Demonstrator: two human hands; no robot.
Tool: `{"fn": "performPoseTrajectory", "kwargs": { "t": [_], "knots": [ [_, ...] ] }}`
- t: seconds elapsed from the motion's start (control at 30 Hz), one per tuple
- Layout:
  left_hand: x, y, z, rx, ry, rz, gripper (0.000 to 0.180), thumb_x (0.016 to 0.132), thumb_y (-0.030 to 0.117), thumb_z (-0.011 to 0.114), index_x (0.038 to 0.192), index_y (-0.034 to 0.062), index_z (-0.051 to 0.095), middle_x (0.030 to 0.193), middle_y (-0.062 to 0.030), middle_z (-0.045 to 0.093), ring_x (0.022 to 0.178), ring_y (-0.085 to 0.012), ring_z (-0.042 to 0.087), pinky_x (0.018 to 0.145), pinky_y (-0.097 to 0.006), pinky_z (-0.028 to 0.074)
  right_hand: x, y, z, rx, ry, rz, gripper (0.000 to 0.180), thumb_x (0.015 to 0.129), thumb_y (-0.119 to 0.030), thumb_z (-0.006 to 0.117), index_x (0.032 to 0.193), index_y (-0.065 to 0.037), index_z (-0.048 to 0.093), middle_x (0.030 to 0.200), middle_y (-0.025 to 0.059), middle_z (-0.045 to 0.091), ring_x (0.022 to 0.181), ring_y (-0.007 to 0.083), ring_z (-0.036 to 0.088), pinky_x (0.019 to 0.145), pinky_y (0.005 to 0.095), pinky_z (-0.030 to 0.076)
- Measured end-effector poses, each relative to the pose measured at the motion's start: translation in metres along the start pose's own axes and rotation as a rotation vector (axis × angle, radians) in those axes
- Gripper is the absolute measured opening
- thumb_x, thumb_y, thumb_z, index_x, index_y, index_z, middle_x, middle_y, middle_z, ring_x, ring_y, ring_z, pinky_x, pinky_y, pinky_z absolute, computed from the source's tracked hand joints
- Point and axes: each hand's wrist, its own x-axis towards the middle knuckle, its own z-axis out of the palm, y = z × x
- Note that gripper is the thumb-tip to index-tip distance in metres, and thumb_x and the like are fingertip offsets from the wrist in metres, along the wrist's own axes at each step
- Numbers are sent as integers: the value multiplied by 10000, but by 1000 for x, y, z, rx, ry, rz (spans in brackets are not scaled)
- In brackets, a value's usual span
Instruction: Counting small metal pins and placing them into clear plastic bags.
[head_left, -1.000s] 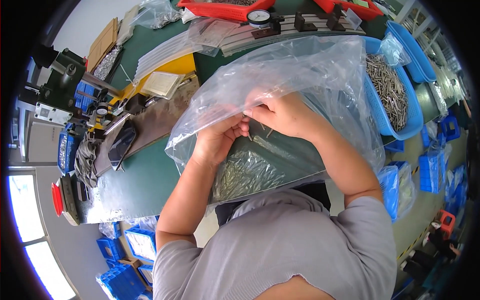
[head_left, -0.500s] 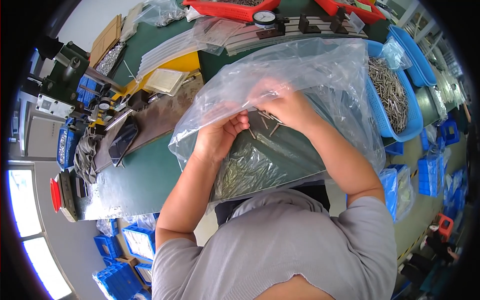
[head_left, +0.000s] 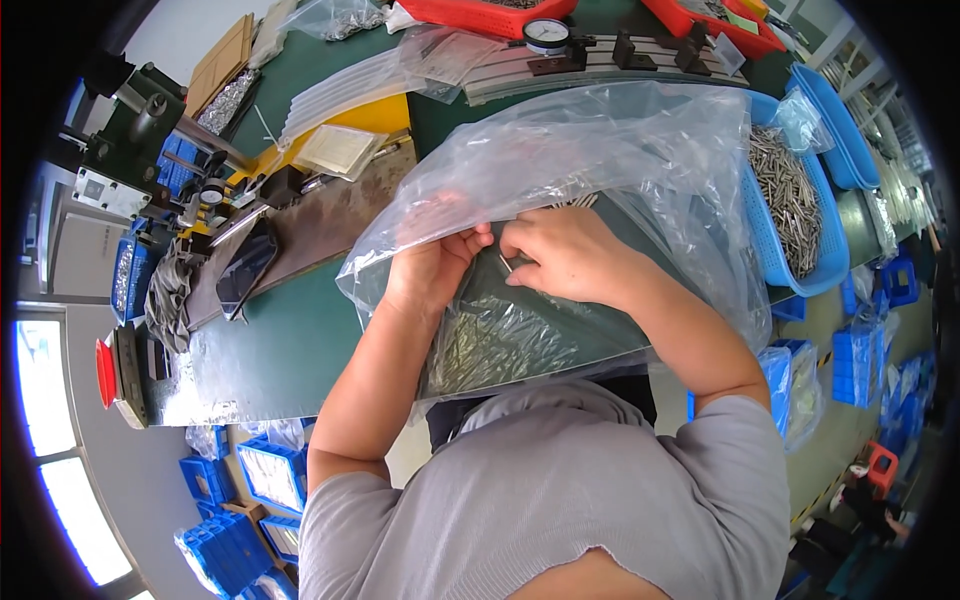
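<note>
A large clear plastic bag (head_left: 590, 125) lies spread over the bench in front of me, its mouth opened toward me. My left hand (head_left: 436, 268) is at the bag's edge with its fingers curled, partly under the film; what it holds is hidden. Close beside it, my right hand (head_left: 562, 252) has thumb and forefinger closed on a small metal pin (head_left: 507, 264). Several similar loose pins (head_left: 575, 202) lie just beyond the right hand, partly covered by it.
To the right, a blue basket (head_left: 752, 215) holds many metal pins. A dial gauge (head_left: 547, 35) on a rail and a red basket (head_left: 480, 16) stand at the back. On the left are a dark phone (head_left: 246, 268), a grey cloth (head_left: 170, 298) and a gauge stand (head_left: 140, 140).
My right hand has come back toward me from under the film and now pinches a pin beside the left hand. The left hand stays nearly in place.
</note>
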Motion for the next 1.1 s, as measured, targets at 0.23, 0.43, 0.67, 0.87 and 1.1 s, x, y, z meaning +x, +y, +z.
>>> {"fn": "performPoseTrajectory", "kwargs": {
  "t": [0.23, 0.43, 0.67, 0.87, 1.1],
  "knots": [
    [1, 0, 1, -1, 12, -13, 201, 896, 258, 497, 924, 63, 537, 798, -82, 583, 731, -188, 562, 653, -321, 481, 1, 9, 4, -131, 137, -53, 95, 764, -160, 594, 752, -67, 577, 736, 95, 586, 666, 296, 594, 605, 393, 479],
    [-1, -1, 0, 43, -25, -37, 172, 873, 181, 524, 942, 25, 549, 805, -103, 586, 717, -181, 563, 641, -306, 480, 2, 9, -22, 188, 194, 153, 107, 802, -142, 589, 880, -69, 593, 749, 95, 608, 660, 248, 578, 595, 330, 447],
    [-4, 1, 13, 197, 5, -69, 126, 820, 83, 586, 915, 5, 558, 791, -100, 602, 688, -178, 592, 622, -291, 500, 3, 10, -21, 280, 198, 168, 108, 814, -123, 599, 888, -46, 580, 677, 74, 580, 591, 161, 549, 557, 288, 431],
    [-7, -1, 19, 185, -21, -119, 144, 806, 59, 592, 931, -7, 564, 813, -100, 610, 693, -181, 599, 627, -291, 504, 7, 10, -16, 415, 226, 97, 127, 812, -125, 632, 885, -31, 585, 674, 56, 565, 621, 132, 542, 573, 270, 431],
    [-6, 0, 13, 40, -77, -184, 165, 826, 60, 566, 968, -23, 564, 856, -120, 620, 730, -193, 613, 671, -303, 523, 13, 14, -5, 853, 190, 159, 98, 831, -76, 609, 894, -6, 582, 781, 11, 578, 730, 98, 532, 670, 246, 443]
  ]
}}
